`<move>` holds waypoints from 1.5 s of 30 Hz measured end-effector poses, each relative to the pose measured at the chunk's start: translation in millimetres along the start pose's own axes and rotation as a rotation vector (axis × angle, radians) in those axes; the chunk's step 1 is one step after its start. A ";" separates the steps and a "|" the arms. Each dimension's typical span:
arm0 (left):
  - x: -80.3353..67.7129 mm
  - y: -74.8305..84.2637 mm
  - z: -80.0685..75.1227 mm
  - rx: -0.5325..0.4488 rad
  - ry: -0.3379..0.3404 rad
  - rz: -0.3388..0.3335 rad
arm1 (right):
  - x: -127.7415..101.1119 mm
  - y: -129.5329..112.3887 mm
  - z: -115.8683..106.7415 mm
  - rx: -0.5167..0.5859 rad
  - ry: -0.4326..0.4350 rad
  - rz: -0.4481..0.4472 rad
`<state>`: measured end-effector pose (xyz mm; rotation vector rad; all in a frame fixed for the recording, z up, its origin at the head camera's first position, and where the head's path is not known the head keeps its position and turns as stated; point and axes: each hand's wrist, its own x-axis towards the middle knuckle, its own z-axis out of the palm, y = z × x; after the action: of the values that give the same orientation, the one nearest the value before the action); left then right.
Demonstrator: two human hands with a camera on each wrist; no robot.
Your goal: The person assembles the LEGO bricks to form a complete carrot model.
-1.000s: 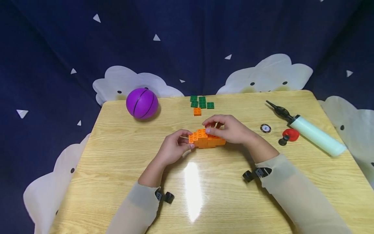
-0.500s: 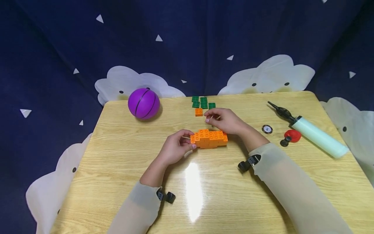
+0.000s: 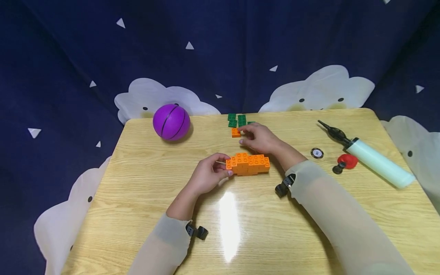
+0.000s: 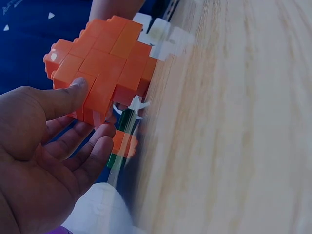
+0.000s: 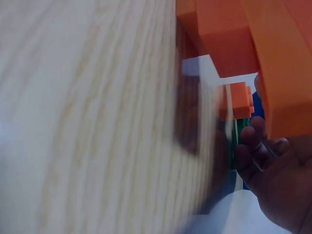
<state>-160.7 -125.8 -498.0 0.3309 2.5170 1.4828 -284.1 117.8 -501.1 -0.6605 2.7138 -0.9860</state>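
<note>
My left hand [image 3: 207,173] pinches the left end of an orange block of joined toy bricks [image 3: 248,165], its thumb on the near face and fingers behind. In the left wrist view the thumb presses the side of the orange block [image 4: 105,63]. Past the block, my right hand [image 3: 259,138] has its fingers beside a single loose orange brick [image 3: 235,133], with the index fingertip right at its edge. The right wrist view shows the loose orange brick [image 5: 240,100] just beyond the fingertips of the right hand [image 5: 278,180]. Several green bricks [image 3: 242,120] lie behind it, one partly hidden by the right hand.
A purple ball [image 3: 171,122] sits at the back left of the wooden table [image 3: 137,214]. To the right lie a poker chip [image 3: 317,153], a red item [image 3: 348,161] with a black knob-like piece [image 3: 338,168], and a pale green hand pump [image 3: 378,162].
My right hand has left the orange block and moved back and left to the loose orange brick. The left hand keeps its grip on the block.
</note>
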 end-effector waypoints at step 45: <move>-0.7 3.7 3.4 0.010 0.017 -0.048 | -60.8 -14.2 -37.7 0.046 0.063 0.004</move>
<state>-158.7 -121.4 -496.4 0.2590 2.5276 1.4618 -237.1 157.7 -462.1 -0.6262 2.7363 -1.0822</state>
